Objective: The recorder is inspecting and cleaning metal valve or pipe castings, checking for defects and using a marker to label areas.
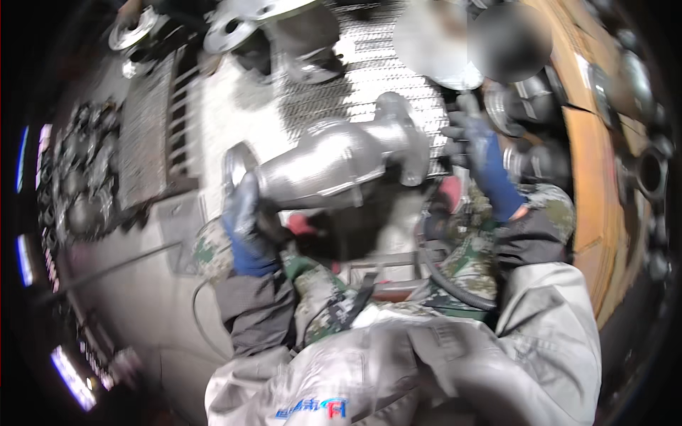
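Observation:
A silver-grey cast metal valve body (pixel 320 163), flanged at both ends, lies tilted in front of me, its right end higher. My left hand (pixel 247 221), in a blue and dark grey glove, grips its left flange (pixel 238 169). To the right of the casting, apart from its right flange (pixel 405 142), my right hand (pixel 482 153) wears the same kind of glove. Its fingers are curled around something greyish and upright, too blurred to name. A dark hose (pixel 447 284) loops over my right leg below that hand.
Large flanged castings (pixel 284 42) stand at the back on a ribbed metal surface (pixel 376 64). A round disc (pixel 508 42) is beyond my right hand. Dark metal parts (pixel 533 103) sit beside cardboard (pixel 593 192) on the right. Several small parts (pixel 82 170) are heaped far left.

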Motion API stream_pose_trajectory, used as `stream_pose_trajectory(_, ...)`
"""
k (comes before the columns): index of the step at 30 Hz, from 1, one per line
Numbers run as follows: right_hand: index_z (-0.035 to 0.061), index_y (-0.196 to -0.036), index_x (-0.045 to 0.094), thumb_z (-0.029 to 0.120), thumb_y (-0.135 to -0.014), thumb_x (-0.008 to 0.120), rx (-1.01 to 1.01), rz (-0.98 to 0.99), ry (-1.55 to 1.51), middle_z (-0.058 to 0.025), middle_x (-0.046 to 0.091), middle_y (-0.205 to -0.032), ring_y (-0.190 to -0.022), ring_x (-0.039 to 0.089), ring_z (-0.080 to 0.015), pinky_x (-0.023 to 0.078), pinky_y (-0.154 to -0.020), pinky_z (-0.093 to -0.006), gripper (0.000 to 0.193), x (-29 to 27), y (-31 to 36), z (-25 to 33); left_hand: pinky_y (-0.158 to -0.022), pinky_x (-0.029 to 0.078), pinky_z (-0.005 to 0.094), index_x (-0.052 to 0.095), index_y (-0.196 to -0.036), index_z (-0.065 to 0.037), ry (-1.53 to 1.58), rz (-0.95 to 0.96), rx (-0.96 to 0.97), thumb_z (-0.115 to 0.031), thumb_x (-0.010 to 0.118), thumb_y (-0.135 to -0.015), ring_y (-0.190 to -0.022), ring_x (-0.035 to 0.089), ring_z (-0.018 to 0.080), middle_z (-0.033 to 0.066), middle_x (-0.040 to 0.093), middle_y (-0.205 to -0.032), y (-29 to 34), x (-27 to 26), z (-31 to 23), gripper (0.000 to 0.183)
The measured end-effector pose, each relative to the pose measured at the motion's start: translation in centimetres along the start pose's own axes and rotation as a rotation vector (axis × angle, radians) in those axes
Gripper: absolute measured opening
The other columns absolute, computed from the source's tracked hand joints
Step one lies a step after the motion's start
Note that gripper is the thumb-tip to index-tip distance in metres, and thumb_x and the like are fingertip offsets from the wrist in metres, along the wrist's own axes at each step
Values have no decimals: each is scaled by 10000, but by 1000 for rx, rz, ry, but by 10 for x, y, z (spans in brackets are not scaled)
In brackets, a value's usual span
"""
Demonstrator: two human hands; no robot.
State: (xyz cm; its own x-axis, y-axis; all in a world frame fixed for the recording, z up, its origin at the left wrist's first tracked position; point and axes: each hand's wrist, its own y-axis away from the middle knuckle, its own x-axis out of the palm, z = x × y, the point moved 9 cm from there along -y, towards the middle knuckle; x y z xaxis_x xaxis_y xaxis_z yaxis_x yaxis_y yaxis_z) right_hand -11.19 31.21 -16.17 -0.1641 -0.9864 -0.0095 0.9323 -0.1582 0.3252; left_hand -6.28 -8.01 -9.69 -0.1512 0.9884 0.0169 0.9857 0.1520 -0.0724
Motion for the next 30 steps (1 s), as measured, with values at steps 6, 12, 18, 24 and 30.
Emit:
stream_pose_trajectory(6, 27, -1156, 561, 184, -922, 506, 6, -163, 168, -69, 639, -733, -576, 584, -106, 450, -488, -226, 287, -38, -38, -20, -897, 440, 339, 404, -1325, -35, 549, 39, -289, -307, 540, -892, -1074, 534, 213, 69, 515, -1214, -20, 56, 30, 529)
stream_pose_trajectory(12, 57, -1193, 588, 127, -852, 505, -309, -192, 707, -144, 652, -734, -663, 637, -219, 500, -645, -311, 358, -24, -67, 17, -878, 456, 356, 387, -1329, -32, 291, 29, -428, -363, 466, -917, -1049, 547, 232, 110, 528, -1193, -19, 68, 59, 534)
stream_pose_trajectory(18, 67, -1095, 652, 137, -778, 525, -289, -217, 902, -193, 655, -986, -946, 629, -302, 468, -875, -352, 349, -11, -87, 23, -875, 468, 358, 354, -1362, -36, 267, -26, -384, -393, 426, -945, -1058, 554, 257, 119, 528, -1212, -16, 67, 70, 554)
stream_pose_trajectory(24, 71, -1097, 649, 117, -764, 499, -253, -172, 939, -210, 643, -990, -912, 636, -327, 489, -842, -349, 368, -7, -101, 16, -880, 463, 336, 472, -1253, -23, -23, -81, -357, -341, 407, -966, -1030, 559, 193, 98, 544, -1174, -13, 53, 67, 434)
stream_pose_trajectory(30, 65, -1074, 658, 107, -749, 504, -258, -152, 951, -224, 637, -980, -906, 639, -326, 494, -828, -344, 363, -5, -109, 15, -831, 472, 317, 519, -1161, -24, 29, -122, -420, -305, 417, -964, -960, 561, 165, 82, 551, -1093, -6, 50, 69, 358)
